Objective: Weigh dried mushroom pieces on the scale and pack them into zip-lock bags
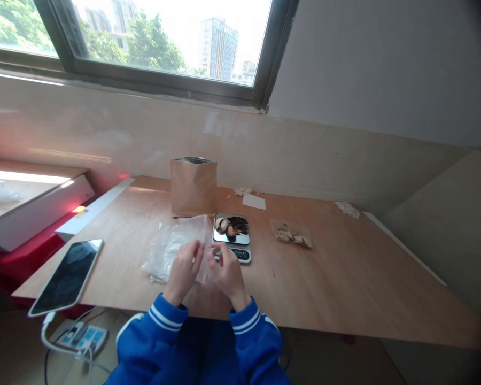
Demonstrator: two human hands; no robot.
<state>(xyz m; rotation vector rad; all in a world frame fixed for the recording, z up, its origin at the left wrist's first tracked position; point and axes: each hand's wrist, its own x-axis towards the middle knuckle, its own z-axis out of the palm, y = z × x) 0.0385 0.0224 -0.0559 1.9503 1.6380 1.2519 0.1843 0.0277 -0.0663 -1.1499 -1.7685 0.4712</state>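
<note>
My left hand [186, 267] is over the right side of a pile of clear plastic bags [165, 248], its fingers curled towards the thumb. Close beside it, my right hand [227, 271] is also in a pinch, in front of a small kitchen scale [245, 253] and partly covering its display. Translucent film shows below and between the hands; whether the fingertips grip it, I cannot make out. On the scale's shiny plate rest dried mushrooms [231, 229], pale pieces at the left and dark ones at the right. Behind the bags stands an upright brown paper pouch [194, 188], its top open.
A clear packet of pale dried slices [292, 234] lies right of the scale. A white card [254, 201] and crumpled tissue [348, 209] are farther back on the wooden table [344, 289]. A phone [69, 275] with a cable overhangs the front left edge, above a power strip [82, 337].
</note>
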